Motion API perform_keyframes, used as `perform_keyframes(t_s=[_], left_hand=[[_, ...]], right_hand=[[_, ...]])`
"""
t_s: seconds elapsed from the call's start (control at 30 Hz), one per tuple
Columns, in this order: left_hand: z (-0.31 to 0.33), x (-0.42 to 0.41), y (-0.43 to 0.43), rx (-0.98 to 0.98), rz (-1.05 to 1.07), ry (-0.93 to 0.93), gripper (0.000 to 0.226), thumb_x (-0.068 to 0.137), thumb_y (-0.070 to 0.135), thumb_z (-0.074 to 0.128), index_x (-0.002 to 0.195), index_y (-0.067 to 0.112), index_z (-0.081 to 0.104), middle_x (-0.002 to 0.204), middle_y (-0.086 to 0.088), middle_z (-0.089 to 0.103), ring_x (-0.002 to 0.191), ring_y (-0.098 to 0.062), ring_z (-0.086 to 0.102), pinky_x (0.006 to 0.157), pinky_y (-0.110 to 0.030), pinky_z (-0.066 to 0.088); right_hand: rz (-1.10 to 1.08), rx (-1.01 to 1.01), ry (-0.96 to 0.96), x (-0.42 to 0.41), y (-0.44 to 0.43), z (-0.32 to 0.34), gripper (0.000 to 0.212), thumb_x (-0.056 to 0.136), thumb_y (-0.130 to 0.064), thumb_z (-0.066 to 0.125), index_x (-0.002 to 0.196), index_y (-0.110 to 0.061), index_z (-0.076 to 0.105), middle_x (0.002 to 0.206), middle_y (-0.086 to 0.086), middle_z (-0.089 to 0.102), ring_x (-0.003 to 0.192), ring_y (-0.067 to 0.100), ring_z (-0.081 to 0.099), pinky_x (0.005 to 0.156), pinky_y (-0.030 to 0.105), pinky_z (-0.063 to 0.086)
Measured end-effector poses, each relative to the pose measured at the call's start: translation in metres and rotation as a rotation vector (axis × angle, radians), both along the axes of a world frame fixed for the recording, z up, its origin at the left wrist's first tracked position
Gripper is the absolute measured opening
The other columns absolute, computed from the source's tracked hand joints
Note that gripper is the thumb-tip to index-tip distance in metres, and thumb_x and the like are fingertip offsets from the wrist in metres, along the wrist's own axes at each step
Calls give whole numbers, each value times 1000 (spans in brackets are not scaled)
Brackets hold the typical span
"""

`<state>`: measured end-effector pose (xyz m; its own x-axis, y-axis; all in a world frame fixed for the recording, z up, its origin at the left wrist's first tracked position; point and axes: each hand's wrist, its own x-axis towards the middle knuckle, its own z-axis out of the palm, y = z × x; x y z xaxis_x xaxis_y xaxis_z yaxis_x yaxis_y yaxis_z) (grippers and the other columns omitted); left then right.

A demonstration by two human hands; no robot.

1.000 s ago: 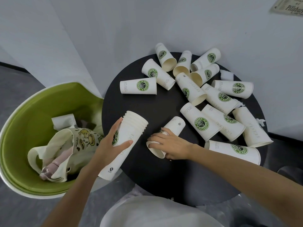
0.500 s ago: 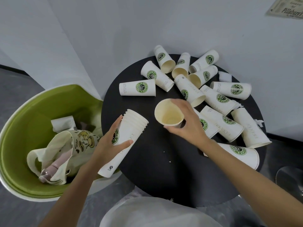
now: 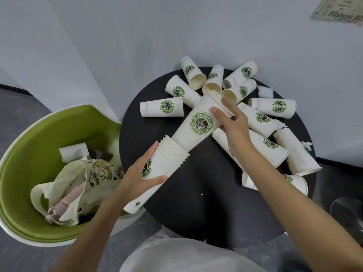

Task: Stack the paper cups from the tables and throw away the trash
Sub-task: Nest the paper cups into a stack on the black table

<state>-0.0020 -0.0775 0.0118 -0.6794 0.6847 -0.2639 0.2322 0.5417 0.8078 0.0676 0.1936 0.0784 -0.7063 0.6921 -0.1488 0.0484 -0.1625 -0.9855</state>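
My left hand [image 3: 137, 177] grips a stack of nested white paper cups [image 3: 161, 169], tilted with its open end toward the upper right, above the near left edge of the round black table [image 3: 206, 203]. In my right hand [image 3: 233, 124] is a single white cup with a green coffee logo [image 3: 198, 122], held near its rim. That cup's base sits partway inside the mouth of the stack. Several more such cups [image 3: 163, 107] lie on their sides across the far and right parts of the table.
A green chair with a white shell [image 3: 29, 154] stands left of the table, holding a cream tote bag [image 3: 78, 183] and a white paper scrap. Crumpled white tissue [image 3: 265, 91] lies among the far cups. White walls close the back.
My right hand lifted a cup off the table, turned it round and pushed its base into the open end of the stack. My left hand kept hold of the stack, nearly still.
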Motion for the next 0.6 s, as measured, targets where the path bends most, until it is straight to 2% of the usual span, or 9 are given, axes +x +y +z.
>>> perform_keyframes(t_s=[0.13,0.3,0.37,0.43,0.5,0.6], left_hand=[[4,4,5,2,1,14,97,79,38,78,136,74,8,129,46,30,127,8,27,108,-31,26],[6,9,7,10,-15,-23,99,78,38,79,140,70,8,129,46,32,118,23,30,109,-34,29],[9,12,11,21,-11,-42,100,71,50,76,142,67,8,137,37,35,124,14,32,113,-40,30],[11,14,15,32,2,-55,100,64,60,70,142,68,8,141,25,38,129,3,33,114,-45,31],[13,15,18,46,5,-66,100,63,61,70,141,69,8,136,32,38,129,2,33,114,-43,30],[14,16,23,62,-12,-67,99,74,48,76,145,63,8,130,50,26,126,11,31,111,-31,27]], right_hand=[[43,-62,-71,1,-12,-16,83,57,-45,81,131,-17,54,125,2,61,113,17,61,101,40,48],[137,-102,-182,2,-22,-31,87,54,-57,81,128,-19,56,125,6,63,111,19,63,101,45,48],[221,-104,-225,6,-31,-35,82,58,-58,79,127,-18,57,120,6,65,107,18,65,100,44,49],[282,-82,-238,11,-38,-39,59,73,-49,74,121,-17,60,112,2,68,100,13,66,97,36,50],[316,-44,-252,14,-45,-42,43,81,-45,68,116,-20,62,107,-2,68,95,8,63,88,29,50],[283,27,-284,17,-48,-44,61,77,-57,65,130,-29,53,125,-9,58,113,6,55,94,26,48]])
